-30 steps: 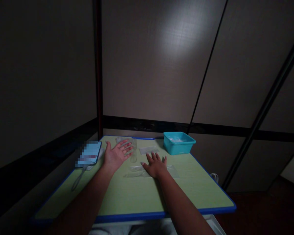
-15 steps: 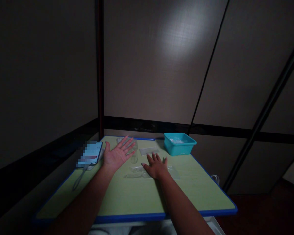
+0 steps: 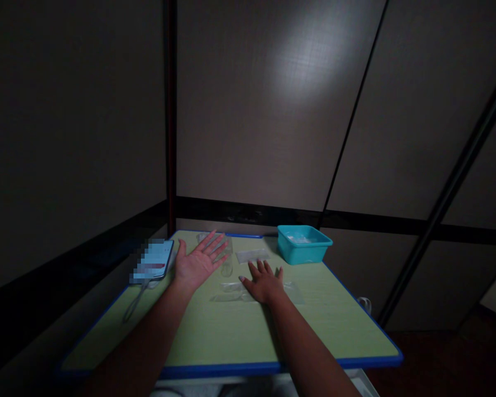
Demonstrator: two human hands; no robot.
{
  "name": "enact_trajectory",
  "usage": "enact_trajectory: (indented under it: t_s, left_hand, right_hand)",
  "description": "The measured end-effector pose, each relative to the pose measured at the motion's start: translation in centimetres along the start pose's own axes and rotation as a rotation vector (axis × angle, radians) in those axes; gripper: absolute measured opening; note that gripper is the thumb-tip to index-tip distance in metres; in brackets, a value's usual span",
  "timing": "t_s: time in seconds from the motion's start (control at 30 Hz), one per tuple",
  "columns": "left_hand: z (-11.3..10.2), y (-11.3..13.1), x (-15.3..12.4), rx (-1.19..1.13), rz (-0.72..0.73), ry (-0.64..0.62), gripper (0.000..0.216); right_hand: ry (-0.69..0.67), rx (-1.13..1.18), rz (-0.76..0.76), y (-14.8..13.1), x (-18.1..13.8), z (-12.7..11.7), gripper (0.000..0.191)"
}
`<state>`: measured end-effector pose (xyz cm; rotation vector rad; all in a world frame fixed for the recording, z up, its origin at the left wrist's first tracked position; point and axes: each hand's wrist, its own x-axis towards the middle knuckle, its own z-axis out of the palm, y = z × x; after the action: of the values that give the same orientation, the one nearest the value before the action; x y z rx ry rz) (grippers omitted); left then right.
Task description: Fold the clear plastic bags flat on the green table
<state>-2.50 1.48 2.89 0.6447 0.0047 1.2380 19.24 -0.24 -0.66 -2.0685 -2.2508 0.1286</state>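
My left hand (image 3: 197, 266) is held palm up with its fingers spread, and nothing lies in it. Behind its fingers is a clear, see-through item (image 3: 227, 268) on the table, partly hidden, its kind unclear. Palm down, my right hand (image 3: 265, 282) has its fingers spread over a clear plastic bag (image 3: 231, 295); whether it presses on the bag I cannot tell. Just beyond the right fingertips lies a small flat clear packet (image 3: 252, 255).
The green table (image 3: 223, 336) has a blue edge. A turquoise basket (image 3: 303, 253) with clear plastic inside stands at the back right. At the left edge a phone (image 3: 155, 262) leans, a strap (image 3: 134, 306) trailing from it. Dark panelled walls rise behind and to the left.
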Motion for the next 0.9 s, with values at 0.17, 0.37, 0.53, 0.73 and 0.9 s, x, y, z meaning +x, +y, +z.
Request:
enact_trajectory:
  t_s: [0.17, 0.37, 0.53, 0.73, 0.9]
  left_hand:
    - [-0.38, 0.17, 0.13, 0.003, 0.021, 0.172, 0.056]
    - [-0.51, 0.44, -0.16, -0.013, 0.057, 0.181, 0.038]
    - [-0.27, 0.53, -0.4, -0.026, 0.054, 0.178, 0.04]
    - [-0.25, 0.57, -0.38, -0.01, 0.036, 0.136, 0.041]
    - [-0.13, 0.6, -0.43, -0.003, 0.014, 0.122, 0.044]
  right_hand:
    - [-0.012, 0.001, 0.004, -0.06, -0.04, -0.1, 0.073]
    - [-0.025, -0.015, 0.018, -0.24, -0.23, -0.37, 0.072]
    - [-0.023, -0.003, 0.01, -0.19, -0.23, -0.39, 0.072]
    - [-0.024, 0.0, 0.014, -0.28, -0.27, -0.46, 0.073]
    - [-0.031, -0.007, 0.021, -0.36, -0.36, -0.6, 0.072]
